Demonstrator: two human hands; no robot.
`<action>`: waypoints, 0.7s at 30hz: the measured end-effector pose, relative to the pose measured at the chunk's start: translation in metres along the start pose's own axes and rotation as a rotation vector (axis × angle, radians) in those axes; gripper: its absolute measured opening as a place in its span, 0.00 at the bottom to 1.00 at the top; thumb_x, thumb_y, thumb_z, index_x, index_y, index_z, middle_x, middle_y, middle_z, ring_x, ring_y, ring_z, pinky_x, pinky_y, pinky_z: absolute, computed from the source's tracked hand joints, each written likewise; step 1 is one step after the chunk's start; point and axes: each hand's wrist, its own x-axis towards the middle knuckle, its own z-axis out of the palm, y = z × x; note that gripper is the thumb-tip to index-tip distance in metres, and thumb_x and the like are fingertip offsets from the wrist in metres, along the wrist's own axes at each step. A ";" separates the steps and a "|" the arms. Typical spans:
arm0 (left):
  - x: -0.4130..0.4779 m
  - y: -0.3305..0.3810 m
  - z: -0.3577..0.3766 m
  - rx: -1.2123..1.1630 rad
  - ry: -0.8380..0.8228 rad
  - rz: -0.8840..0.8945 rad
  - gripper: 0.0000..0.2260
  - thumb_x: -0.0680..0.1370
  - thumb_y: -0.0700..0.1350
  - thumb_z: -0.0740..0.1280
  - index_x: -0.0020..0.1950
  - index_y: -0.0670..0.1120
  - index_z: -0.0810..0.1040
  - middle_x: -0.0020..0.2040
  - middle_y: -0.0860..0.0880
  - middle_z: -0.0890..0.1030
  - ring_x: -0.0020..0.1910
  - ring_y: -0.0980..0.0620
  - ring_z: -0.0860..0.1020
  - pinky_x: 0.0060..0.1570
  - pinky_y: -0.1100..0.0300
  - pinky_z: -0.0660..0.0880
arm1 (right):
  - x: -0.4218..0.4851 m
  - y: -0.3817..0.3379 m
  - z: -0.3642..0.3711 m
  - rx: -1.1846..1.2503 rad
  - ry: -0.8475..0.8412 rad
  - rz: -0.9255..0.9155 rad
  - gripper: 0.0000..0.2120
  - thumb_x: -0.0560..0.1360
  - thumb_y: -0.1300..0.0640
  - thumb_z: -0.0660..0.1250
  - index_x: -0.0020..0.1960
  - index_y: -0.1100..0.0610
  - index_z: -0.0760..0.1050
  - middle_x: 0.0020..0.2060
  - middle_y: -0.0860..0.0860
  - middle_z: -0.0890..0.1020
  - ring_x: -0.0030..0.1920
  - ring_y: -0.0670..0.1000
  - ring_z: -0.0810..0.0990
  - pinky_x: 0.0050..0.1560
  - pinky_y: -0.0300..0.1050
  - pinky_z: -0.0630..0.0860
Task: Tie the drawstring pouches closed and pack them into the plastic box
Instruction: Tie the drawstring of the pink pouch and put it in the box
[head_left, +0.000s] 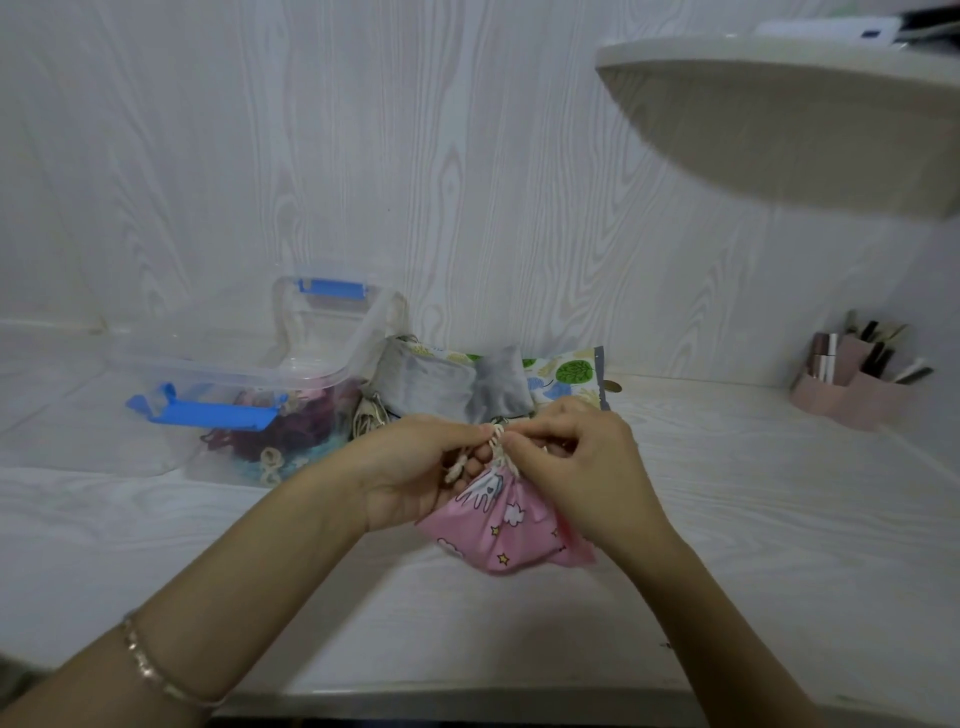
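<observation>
A pink drawstring pouch (503, 530) with clouds and stars rests on the white table, its neck gathered. My left hand (415, 467) and my right hand (576, 457) both pinch its cream cord (497, 441) just above the neck. Behind them lie a grey pouch (426, 382) and a white pouch with a green leaf print (566, 376). At the left stands the clear plastic box (249, 379) with blue latches. Several dark red and light blue pouches lie inside it. Its lid (332, 317) leans upright behind it.
A pink holder (852, 384) with pens and tubes stands at the right against the wall. A white rounded shelf (779, 104) juts out above the right side. The table's front edge (467, 699) runs close below my arms.
</observation>
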 end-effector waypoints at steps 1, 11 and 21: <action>0.001 0.000 0.000 -0.009 0.007 0.006 0.09 0.79 0.39 0.63 0.40 0.40 0.77 0.30 0.49 0.75 0.26 0.58 0.71 0.29 0.69 0.70 | 0.000 0.000 0.000 0.032 -0.008 0.014 0.04 0.70 0.55 0.75 0.44 0.49 0.85 0.35 0.47 0.79 0.40 0.43 0.77 0.39 0.36 0.73; -0.001 -0.001 -0.012 0.517 0.158 0.340 0.04 0.76 0.39 0.68 0.47 0.41 0.83 0.28 0.49 0.78 0.26 0.58 0.73 0.34 0.64 0.73 | 0.008 0.010 -0.016 -0.071 -0.120 0.064 0.05 0.76 0.58 0.69 0.41 0.55 0.80 0.38 0.47 0.78 0.37 0.41 0.73 0.39 0.31 0.68; 0.008 -0.010 -0.013 0.558 0.169 0.362 0.08 0.79 0.41 0.64 0.44 0.41 0.80 0.36 0.46 0.82 0.34 0.51 0.78 0.37 0.58 0.74 | 0.007 0.018 -0.029 0.130 -0.650 0.214 0.25 0.72 0.52 0.74 0.66 0.41 0.69 0.54 0.38 0.79 0.55 0.37 0.79 0.56 0.36 0.76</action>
